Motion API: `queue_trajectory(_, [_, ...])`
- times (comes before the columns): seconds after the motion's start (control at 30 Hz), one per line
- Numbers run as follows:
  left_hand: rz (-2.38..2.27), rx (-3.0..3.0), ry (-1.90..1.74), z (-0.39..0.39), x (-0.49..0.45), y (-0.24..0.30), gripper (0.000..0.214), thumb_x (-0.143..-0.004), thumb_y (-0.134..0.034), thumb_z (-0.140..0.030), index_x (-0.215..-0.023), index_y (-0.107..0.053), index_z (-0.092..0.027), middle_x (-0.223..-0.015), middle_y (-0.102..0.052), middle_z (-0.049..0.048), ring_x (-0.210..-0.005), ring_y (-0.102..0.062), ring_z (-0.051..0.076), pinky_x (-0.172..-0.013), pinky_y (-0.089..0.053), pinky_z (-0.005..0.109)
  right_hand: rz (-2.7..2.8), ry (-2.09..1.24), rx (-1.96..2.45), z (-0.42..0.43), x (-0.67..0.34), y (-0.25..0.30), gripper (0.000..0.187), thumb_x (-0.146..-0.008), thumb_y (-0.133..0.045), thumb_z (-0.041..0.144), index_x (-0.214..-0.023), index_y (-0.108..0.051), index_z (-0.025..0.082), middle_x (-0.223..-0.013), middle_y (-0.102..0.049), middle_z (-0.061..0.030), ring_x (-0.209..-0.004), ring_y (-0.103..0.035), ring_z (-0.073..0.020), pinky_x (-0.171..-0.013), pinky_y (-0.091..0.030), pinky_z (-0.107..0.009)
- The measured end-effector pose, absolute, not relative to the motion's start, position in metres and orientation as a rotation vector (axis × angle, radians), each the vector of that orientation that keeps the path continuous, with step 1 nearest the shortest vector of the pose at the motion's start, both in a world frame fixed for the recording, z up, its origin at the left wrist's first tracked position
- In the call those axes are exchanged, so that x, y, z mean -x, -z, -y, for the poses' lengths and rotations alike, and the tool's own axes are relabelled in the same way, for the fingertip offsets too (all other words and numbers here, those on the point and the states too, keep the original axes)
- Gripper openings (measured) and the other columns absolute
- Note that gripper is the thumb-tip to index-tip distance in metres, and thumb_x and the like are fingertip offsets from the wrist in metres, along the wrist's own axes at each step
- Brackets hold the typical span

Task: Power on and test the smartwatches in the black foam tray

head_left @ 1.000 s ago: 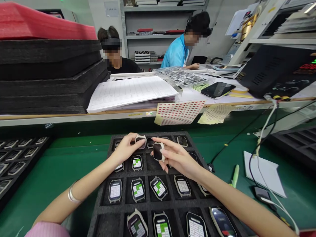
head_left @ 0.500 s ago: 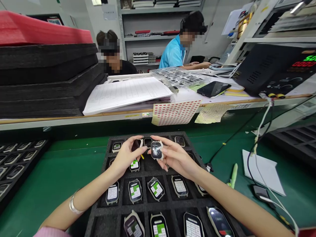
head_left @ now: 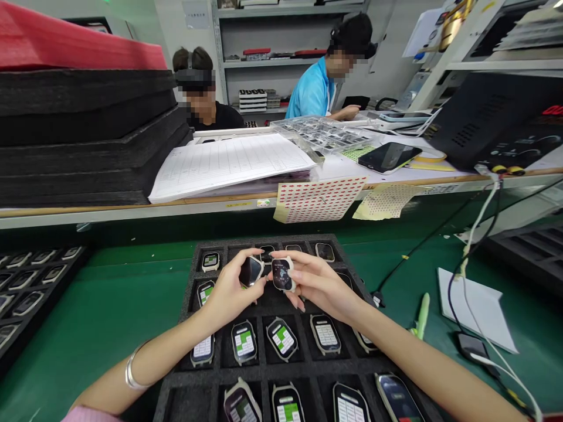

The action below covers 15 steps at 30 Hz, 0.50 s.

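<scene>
Over a black foam tray (head_left: 185,293) on the green belt, each of my hands holds a small watch body. My left hand (head_left: 229,290) is closed round a dark-screened watch body (head_left: 250,271), tilted toward the right. Fingers and thumb of my right hand (head_left: 316,282) pinch a second white-edged watch body (head_left: 281,274), its screen dimly lit. The two units are almost touching above the tray's second row. Several more watch bodies (head_left: 281,338) with lit green-and-white screens lie in the tray's pockets below my hands.
Another black tray of watch bodies (head_left: 26,287) lies at the left. A green pen (head_left: 421,315), white paper (head_left: 477,308) and cables (head_left: 472,240) lie to the right. Behind, a shelf carries stacked black foam (head_left: 88,135), papers (head_left: 229,164) and sticker sheets (head_left: 319,199). Two people sit beyond.
My left hand lifted its watch body from the back row and drew it toward me. Both hands came nearer together, and the right-hand unit's screen turned more toward me.
</scene>
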<state>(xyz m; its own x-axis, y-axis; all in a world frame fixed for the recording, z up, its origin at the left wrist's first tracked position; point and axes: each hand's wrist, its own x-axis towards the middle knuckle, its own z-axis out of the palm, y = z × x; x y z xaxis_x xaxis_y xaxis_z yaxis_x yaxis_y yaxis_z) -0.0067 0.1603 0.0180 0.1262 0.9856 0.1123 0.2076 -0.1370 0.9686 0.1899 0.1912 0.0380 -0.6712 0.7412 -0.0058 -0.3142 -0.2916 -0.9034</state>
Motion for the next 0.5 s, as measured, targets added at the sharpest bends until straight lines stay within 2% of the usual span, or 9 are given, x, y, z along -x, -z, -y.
queue_trajectory(0.17, [-1.186, -1.511, -1.104, -0.1597, 0.0062, -0.018, 0.04, -0.081, -0.058, -0.015, -0.119, -0.049, -0.024, -0.088, -0.057, -0.001, -0.057, -0.057, 0.01, -0.049, -0.053, 0.02, 1.305, -2.003, 0.594, -0.1911, -0.1891, -0.0375, 0.037, -0.086, -0.065, 0.021, -0.122, -0.059, 0.018, -0.071, -0.059, -0.0009, -0.052, -0.06, -0.0118, -0.045, -0.048, -0.021])
queue_trajectory(0.3, [-1.159, -1.481, -1.077, -0.1582, 0.0067, -0.02, 0.038, -0.082, -0.053, -0.013, -0.118, -0.048, -0.023, -0.085, -0.054, -0.0018, -0.054, -0.056, 0.009, -0.049, -0.052, 0.021, 1.329, -1.955, 0.641, -0.1903, -0.1884, -0.0383, 0.037, -0.085, -0.066, 0.022, -0.121, -0.061, 0.018, -0.079, -0.062, -0.0032, -0.051, -0.06, -0.0108, -0.044, -0.048, -0.02])
queue_trajectory(0.5, [-1.13, -1.465, -1.075, -0.1551, 0.0084, -0.0217, 0.036, -0.082, -0.052, -0.012, -0.117, -0.048, -0.023, -0.086, -0.053, -0.0022, -0.053, -0.055, 0.008, -0.049, -0.052, 0.02, 1.363, -1.894, 0.691, -0.1885, -0.1877, -0.0384, 0.041, -0.084, -0.067, 0.023, -0.123, -0.059, 0.016, -0.076, -0.063, -0.0027, -0.048, -0.06, -0.0106, -0.044, -0.05, -0.021])
